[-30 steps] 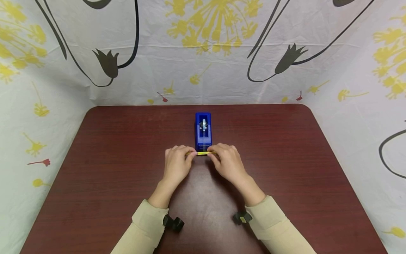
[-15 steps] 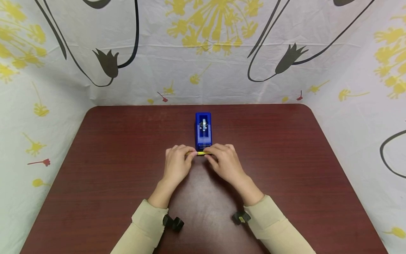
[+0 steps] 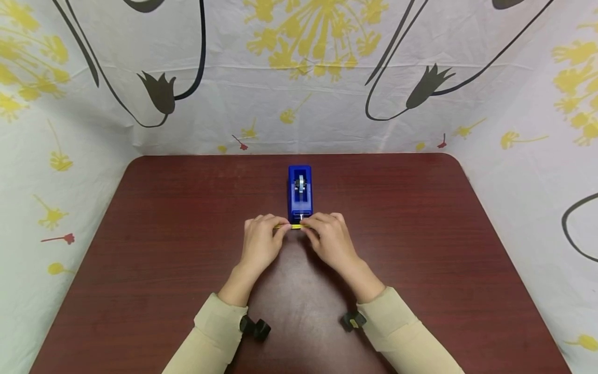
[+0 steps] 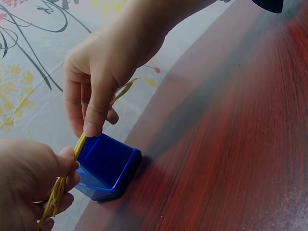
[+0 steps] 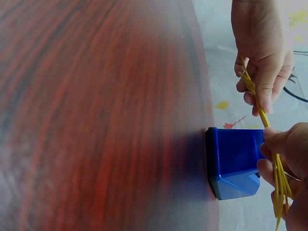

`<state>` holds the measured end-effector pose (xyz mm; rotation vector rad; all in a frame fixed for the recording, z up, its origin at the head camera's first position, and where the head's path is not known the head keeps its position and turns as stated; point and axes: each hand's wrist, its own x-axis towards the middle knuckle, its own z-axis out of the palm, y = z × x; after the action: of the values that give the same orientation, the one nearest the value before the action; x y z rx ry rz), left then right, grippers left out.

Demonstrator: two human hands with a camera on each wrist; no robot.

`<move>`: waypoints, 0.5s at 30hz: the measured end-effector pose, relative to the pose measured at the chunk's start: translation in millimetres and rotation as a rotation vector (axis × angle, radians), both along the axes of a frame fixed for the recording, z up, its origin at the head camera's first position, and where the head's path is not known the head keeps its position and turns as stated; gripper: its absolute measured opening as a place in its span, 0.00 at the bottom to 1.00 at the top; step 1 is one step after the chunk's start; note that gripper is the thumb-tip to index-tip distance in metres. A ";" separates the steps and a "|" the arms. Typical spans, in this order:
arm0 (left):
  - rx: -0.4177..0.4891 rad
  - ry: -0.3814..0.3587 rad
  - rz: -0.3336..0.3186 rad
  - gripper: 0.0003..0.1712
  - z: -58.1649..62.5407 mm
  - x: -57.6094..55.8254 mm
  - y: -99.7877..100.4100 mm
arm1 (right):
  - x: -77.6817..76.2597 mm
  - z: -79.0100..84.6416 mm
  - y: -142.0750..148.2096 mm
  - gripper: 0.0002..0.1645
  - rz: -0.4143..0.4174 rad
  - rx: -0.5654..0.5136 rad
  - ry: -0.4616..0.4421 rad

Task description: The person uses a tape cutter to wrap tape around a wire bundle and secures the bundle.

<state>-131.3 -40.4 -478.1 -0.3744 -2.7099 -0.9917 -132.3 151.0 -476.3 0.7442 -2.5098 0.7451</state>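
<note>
A blue tape dispenser (image 3: 293, 203) with a roll of tape (image 3: 301, 184) stands on the table. Just before its near end, a bundle of thin yellow strands (image 3: 295, 226) stretches sideways between both hands. My left hand (image 3: 259, 241) pinches the bundle's left part between thumb and fingers. Gripping it a short way to the right is my right hand (image 3: 333, 240), its fingertips by the dispenser's front. Loose looped ends (image 4: 57, 196) hang past the left fingers in the left wrist view, and more yellow loops (image 5: 280, 180) trail below the right hand in the right wrist view.
The dark red-brown table (image 3: 187, 208) has rounded far corners. A white cloth (image 3: 327, 119) printed with yellow and grey flowers hangs behind and along both sides. Small black cameras (image 3: 353, 320) sit at the wrists.
My right hand has shifted slightly left along the bundle, nearer the left hand, so less yellow shows between them. The left hand and the dispenser look unmoved.
</note>
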 end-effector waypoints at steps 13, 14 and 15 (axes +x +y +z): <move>0.006 0.019 -0.013 0.09 -1.5 -5.1 1.2 | -3.5 -3.8 2.7 0.06 0.042 -0.031 0.006; 0.018 0.026 -0.011 0.09 -1.4 -5.8 1.7 | -3.7 -4.1 2.8 0.06 0.044 -0.031 0.007; 0.030 0.031 -0.011 0.08 -1.1 -6.8 2.3 | -3.9 -4.4 2.9 0.06 0.046 -0.033 0.008</move>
<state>-138.1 -38.1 -479.2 -0.3958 -2.6649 -1.0199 -136.2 153.9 -480.7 0.7943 -2.4745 0.7956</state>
